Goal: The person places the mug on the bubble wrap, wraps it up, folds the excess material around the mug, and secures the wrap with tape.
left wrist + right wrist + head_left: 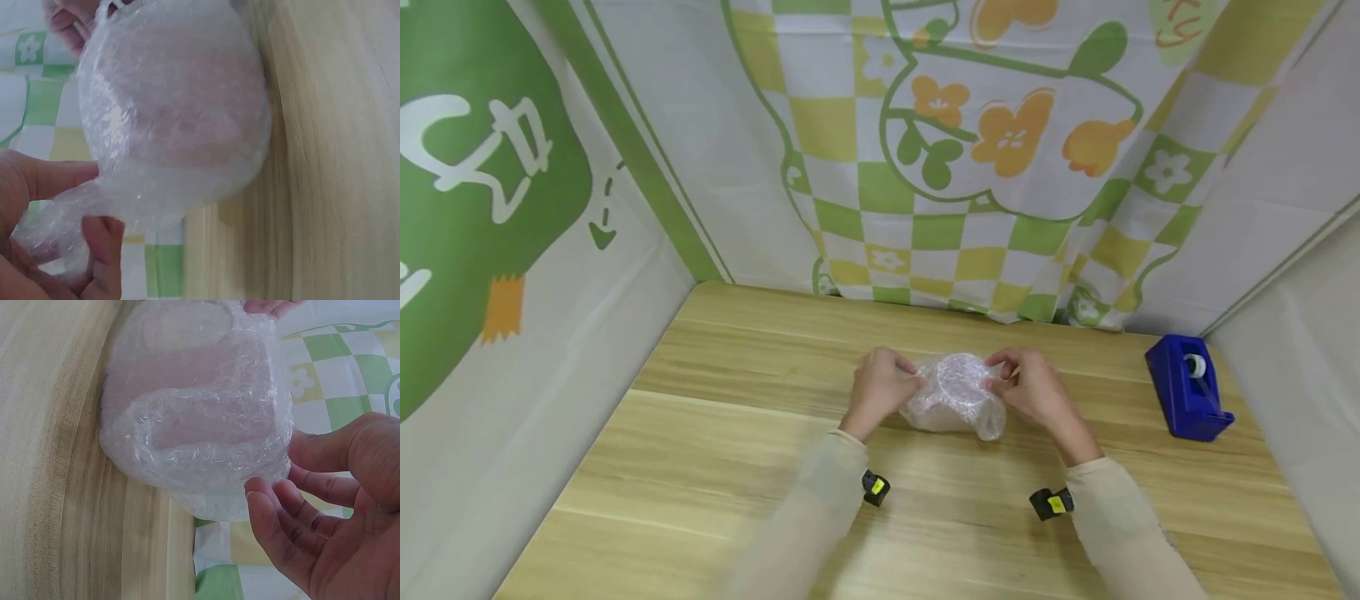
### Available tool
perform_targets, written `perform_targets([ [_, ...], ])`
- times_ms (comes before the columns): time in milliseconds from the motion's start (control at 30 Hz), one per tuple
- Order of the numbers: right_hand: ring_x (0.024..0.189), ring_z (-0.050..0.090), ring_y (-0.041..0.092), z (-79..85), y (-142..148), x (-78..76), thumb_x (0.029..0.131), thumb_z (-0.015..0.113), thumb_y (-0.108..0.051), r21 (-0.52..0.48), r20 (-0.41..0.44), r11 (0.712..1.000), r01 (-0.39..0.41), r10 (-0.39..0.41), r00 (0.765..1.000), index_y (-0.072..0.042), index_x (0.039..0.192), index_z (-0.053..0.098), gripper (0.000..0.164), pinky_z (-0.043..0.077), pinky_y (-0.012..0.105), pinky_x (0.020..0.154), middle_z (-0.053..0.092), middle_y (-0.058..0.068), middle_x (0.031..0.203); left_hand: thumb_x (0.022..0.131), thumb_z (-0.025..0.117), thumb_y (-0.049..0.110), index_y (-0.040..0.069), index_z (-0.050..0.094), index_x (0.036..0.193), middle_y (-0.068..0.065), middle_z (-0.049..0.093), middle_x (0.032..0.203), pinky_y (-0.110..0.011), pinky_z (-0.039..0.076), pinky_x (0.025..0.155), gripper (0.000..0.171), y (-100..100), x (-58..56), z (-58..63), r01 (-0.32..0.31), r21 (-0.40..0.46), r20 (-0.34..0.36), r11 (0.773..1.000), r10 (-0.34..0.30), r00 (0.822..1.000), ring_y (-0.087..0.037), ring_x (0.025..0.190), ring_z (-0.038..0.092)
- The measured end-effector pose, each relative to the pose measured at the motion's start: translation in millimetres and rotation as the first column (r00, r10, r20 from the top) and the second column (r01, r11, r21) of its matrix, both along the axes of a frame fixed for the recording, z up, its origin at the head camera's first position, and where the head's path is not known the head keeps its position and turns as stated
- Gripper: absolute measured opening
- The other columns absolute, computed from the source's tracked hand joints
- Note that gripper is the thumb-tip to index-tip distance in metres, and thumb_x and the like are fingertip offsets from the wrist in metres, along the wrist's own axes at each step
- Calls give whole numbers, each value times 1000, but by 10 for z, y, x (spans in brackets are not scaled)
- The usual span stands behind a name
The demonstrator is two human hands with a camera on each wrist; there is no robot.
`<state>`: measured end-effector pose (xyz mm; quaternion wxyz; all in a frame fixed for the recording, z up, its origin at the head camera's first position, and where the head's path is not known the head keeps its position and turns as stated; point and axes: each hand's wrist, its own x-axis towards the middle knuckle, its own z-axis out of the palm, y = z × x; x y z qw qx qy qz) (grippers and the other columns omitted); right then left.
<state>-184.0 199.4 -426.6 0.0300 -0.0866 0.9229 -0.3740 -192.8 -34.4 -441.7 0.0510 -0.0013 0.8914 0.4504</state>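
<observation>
Bubble-wrapped bundle [951, 392], 1 item: where?
On the wooden table [700, 467], about mid-width, toward the back edge; pinkish contents, not identifiable through the film.

Left to right, then. Hands?
Left hand [882, 387], 1: thumb and fingers grasping loose film at the bundle's left end. Right hand [1033, 387], 1: thumb and fingers pinching film at the right end.

Step in hand?
Judged: closing the wrap, loose ends gathered at 2 sides. Next move probably calls for folding them tight and pinning them with 1 hand, leaving the other for tape.

Tape?
Blue dispenser [1176, 396], 1, roll [1195, 365] fitted, near the table's right edge, well apart from the right hand.

Edges and room?
Left: broad bare wood, up to the white wall sheet [625, 317]. Behind: shallower strip, then checked curtain [887, 183]; less room there. Front: bare wood between the forearms, enough for turning the bundle. Right: unobstructed lane to the dispenser.
</observation>
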Motion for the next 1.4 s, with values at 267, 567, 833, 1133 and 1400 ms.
perform_targets([
  [267,69,56,17,-1,-10,-5,88,76,-1,6,-16,1000,5,-5,1000,4,108,70,22,44,24,55,54,7,82,73,86,4,8,77,83,-11,74,96,-48,52,86,14,150,-3,42,-41,-77,-118,996,31,993,-32,93,66],
  [567,71,56,18,12,-20,-10,88,76,-3,33,-29,999,1,0,1000,4,109,70,23,45,27,59,54,6,83,69,70,-11,1,60,135,-21,70,108,-29,49,47,68,223,35,97,-45,36,-99,998,49,994,-18,54,56],
  [833,71,56,18,14,-10,-15,88,77,-2,36,-35,999,8,-7,999,4,107,69,22,45,27,58,54,7,83,69,74,-4,2,71,113,-10,74,96,-37,56,65,44,333,64,49,-189,150,-162,971,212,964,-18,67,66],
  [1133,69,56,17,12,-6,-16,86,77,0,20,-52,1000,5,-4,999,5,104,69,20,45,25,57,55,6,80,80,80,9,6,80,90,-3,73,78,-31,55,64,11,440,114,-16,-156,184,-320,970,210,924,-11,67,67],
  [1400,66,55,14,-7,-15,-11,84,77,1,1,-66,1000,5,-5,998,5,102,70,19,44,24,55,56,5,77,80,79,9,8,82,87,-4,70,73,-36,50,61,8,590,162,-51,-152,26,-475,988,146,868,-21,67,65],
])
